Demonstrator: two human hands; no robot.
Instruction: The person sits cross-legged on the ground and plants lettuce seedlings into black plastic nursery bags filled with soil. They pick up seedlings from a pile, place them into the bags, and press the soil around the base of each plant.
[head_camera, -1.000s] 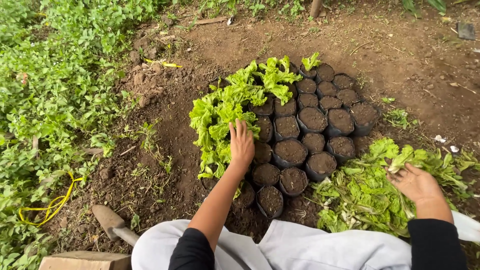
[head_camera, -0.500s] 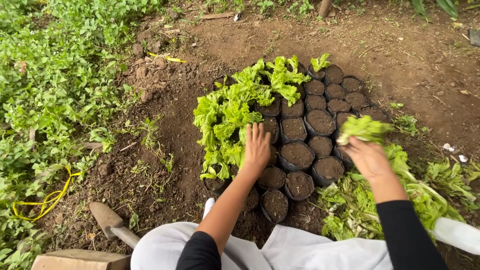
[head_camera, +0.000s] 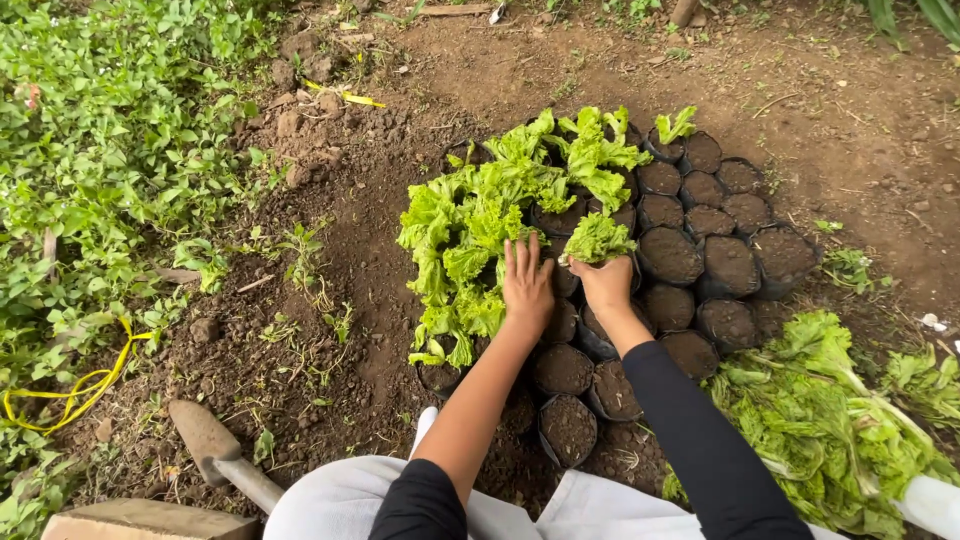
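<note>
The left hand (head_camera: 527, 283) is lying flat, fingers spread, on a black soil-filled grow bag (head_camera: 562, 285); the right hand (head_camera: 606, 282) is gripping a leafy green lettuce seedling (head_camera: 598, 238) just beside it.

A small, leafy green lettuce plant (head_camera: 597, 238) (bright and frilly) stands upright over a little black bag of dark soil (head_camera: 600, 325), right beside the other planted green ones (head_camera: 470, 230).
</note>
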